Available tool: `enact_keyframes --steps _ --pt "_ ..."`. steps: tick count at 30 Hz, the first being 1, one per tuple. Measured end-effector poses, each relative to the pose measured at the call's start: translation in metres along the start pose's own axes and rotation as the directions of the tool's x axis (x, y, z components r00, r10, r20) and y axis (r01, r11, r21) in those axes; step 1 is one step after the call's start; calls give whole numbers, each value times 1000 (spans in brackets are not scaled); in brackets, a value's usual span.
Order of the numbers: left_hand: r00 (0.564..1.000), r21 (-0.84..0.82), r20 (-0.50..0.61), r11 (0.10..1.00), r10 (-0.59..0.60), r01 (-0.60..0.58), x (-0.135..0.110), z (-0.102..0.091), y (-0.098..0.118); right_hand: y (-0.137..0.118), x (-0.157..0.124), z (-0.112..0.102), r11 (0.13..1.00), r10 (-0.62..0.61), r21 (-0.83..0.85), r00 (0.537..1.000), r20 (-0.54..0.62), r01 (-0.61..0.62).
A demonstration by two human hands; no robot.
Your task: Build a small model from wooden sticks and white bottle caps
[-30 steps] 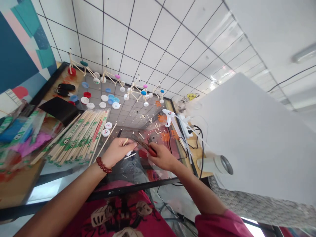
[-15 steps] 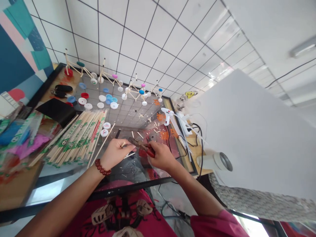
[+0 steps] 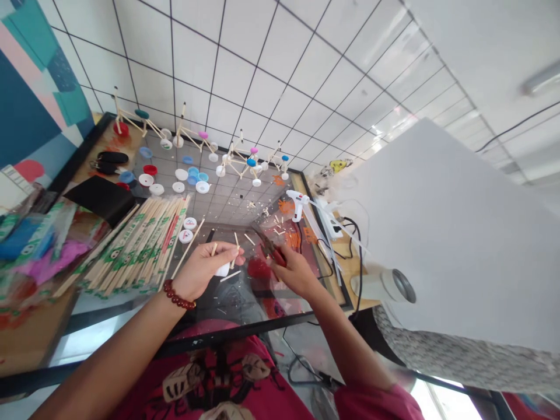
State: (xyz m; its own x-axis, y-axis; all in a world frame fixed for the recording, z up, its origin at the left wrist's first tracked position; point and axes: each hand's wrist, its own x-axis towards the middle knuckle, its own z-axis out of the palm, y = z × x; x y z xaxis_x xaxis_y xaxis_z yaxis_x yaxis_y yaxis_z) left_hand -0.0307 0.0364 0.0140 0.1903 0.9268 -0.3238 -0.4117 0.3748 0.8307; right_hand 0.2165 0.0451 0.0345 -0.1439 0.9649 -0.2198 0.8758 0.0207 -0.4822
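Note:
My left hand (image 3: 210,265), with a beaded bracelet on the wrist, pinches short wooden stick pieces (image 3: 237,240). A white bottle cap (image 3: 223,269) shows under its fingers; whether it is joined to the sticks I cannot tell. Just right of it, my right hand (image 3: 295,269) grips red-handled pliers (image 3: 275,255), their dark jaws pointing up and left, apart from the sticks. A loose cut stick piece (image 3: 230,276) lies on the glass table below the left hand. Another short piece (image 3: 249,239) rests between the hands, further back.
Packed wooden chopsticks (image 3: 135,245) lie at left. Behind them are loose bottle caps (image 3: 146,179). Several stick-and-cap figures (image 3: 238,166) stand along the tiled wall. A white glue gun (image 3: 298,204), a power strip (image 3: 329,219) and cables are at right, near a large white panel (image 3: 459,233).
The pliers have moved right, away from the left hand. My left hand has turned, bringing the upright stick piece and the white cap into view.

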Motion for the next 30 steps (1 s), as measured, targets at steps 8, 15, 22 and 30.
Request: enact_keyframes --steps 8,15,22,30 --pt "994 -190 -1 976 -114 111 1 0 -4 68 -3 -2 896 234 -331 948 -215 -296" --pt "959 -199 -46 943 -280 266 1 3 0 99 -7 14 881 245 -335 927 -283 -335" --pt "966 -155 -10 955 -259 254 3 -2 0 106 -9 22 904 164 -326 927 -336 -278" --pt "980 -142 37 969 -198 201 7 -3 -6 105 -14 30 892 140 -362 927 -347 -271"
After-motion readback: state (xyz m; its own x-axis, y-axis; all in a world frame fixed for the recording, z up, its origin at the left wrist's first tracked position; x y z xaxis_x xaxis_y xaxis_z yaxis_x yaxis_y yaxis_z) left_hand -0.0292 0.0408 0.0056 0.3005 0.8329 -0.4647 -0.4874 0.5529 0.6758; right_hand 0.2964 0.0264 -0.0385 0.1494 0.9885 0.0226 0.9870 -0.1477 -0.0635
